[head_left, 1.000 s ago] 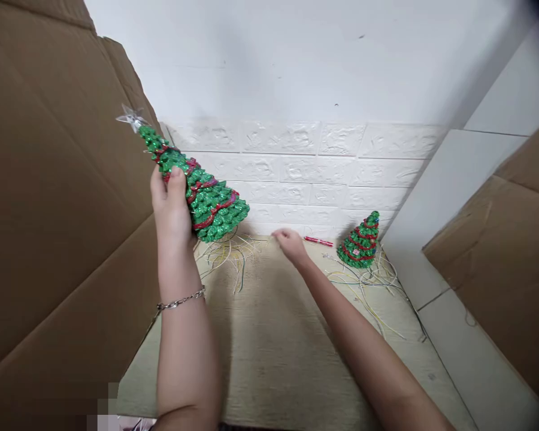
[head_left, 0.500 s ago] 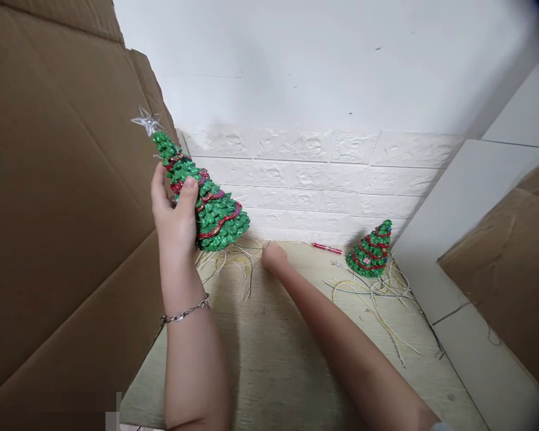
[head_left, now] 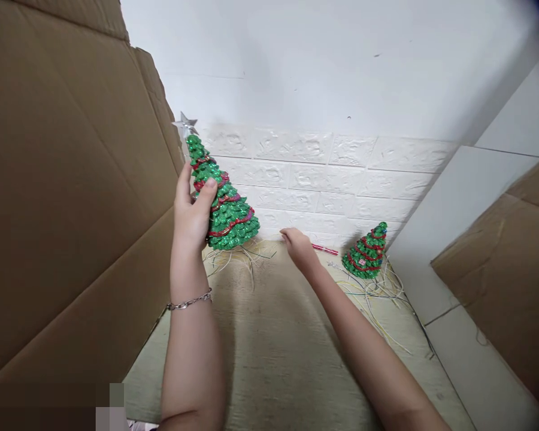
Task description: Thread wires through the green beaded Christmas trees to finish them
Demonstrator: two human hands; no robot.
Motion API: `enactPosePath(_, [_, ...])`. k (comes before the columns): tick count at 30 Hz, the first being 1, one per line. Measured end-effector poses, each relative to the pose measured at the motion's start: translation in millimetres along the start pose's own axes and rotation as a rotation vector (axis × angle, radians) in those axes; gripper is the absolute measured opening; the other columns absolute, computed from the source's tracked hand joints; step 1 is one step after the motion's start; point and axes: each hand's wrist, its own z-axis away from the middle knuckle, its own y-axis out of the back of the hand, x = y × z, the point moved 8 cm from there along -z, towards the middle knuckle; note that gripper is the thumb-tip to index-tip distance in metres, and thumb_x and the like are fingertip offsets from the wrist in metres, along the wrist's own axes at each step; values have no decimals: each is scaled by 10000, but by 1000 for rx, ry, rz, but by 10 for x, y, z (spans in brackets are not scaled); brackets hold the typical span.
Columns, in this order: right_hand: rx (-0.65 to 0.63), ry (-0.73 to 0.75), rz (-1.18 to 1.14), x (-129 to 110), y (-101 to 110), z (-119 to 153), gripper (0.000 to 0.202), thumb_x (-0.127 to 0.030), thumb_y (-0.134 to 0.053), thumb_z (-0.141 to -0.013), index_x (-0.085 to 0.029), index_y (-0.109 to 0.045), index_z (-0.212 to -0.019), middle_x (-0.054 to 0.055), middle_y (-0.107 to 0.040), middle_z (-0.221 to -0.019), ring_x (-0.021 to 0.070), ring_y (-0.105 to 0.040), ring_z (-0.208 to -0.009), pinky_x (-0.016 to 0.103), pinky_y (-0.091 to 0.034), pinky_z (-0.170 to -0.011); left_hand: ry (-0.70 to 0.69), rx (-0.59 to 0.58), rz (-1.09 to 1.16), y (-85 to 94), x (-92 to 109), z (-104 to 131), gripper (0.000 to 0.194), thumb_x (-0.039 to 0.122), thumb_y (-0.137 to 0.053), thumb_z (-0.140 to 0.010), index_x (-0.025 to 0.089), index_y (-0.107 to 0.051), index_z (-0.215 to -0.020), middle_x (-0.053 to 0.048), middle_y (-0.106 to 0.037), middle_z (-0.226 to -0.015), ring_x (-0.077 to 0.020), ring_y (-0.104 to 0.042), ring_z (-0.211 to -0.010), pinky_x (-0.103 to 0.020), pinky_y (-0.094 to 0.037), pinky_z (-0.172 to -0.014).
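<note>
My left hand (head_left: 194, 206) is wrapped round a small green Christmas tree (head_left: 233, 218) with red garlands, held tilted above the table. A clear star (head_left: 187, 124) sits on its tip. Thin wires (head_left: 238, 257) in white, yellow and green hang from under its base. To the right of the tree, my right hand (head_left: 297, 246) is closed in a pinch, apart from the base. Whatever lies between those fingertips is too small to make out.
A second Christmas tree (head_left: 366, 254) stands at the back right with loose wires (head_left: 386, 323) around it. A red pen-like stick (head_left: 326, 249) lies by the brick-patterned wall (head_left: 309, 149). Cardboard (head_left: 72, 197) rises on the left, and another cardboard piece (head_left: 503, 257) on the right.
The held tree has shifted right and stands somewhat more upright. My right hand has moved right and slightly up, away from the wires under the base.
</note>
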Motion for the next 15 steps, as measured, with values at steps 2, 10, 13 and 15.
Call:
enactPosePath(2, [186, 98, -32, -2, 344, 106, 250, -166, -364, -888, -133, -599, -970, 122, -632, -1006, 168, -555, -980, 314, -403, -913, 10, -54, 2, -94, -92, 2, 556, 464, -650, -725, 313, -499, -1239, -34, -516, -1295, -243, -480, -1200, -381, -409, -991])
enactPosePath(10, [1131, 185, -138, -77, 1798, 824, 141, -254, -554, -824, -224, -682, -877, 57, -610, -891, 160, -608, -823, 356, -510, -772, 189, -201, 51, -586, -395, 146, 642, 479, -656, -710, 282, -450, -1286, -76, -563, -1235, -247, -569, -1074, -391, -473, -891])
enactPosePath(13, [1230, 115, -433, -47, 1918, 916, 146, -286, -583, -807, -204, -674, -886, 33, -618, -810, 148, -617, -778, 350, -528, -730, 219, -296, 35, -774, -434, 228, 494, 475, -647, -717, 220, -574, -1134, -78, -636, -1089, -222, -612, -947, -350, -500, -815])
enactPosePath(15, [1124, 60, -614, -54, 1830, 835, 167, -309, -597, -793, -187, -661, -888, 22, -633, -779, 132, -623, -705, 331, -542, -678, 235, -346, 30, -880, -456, 285, 409, 470, -639, -723, 196, -617, -1026, -68, -659, -1002, -204, -620, -874, -327, -506, -772])
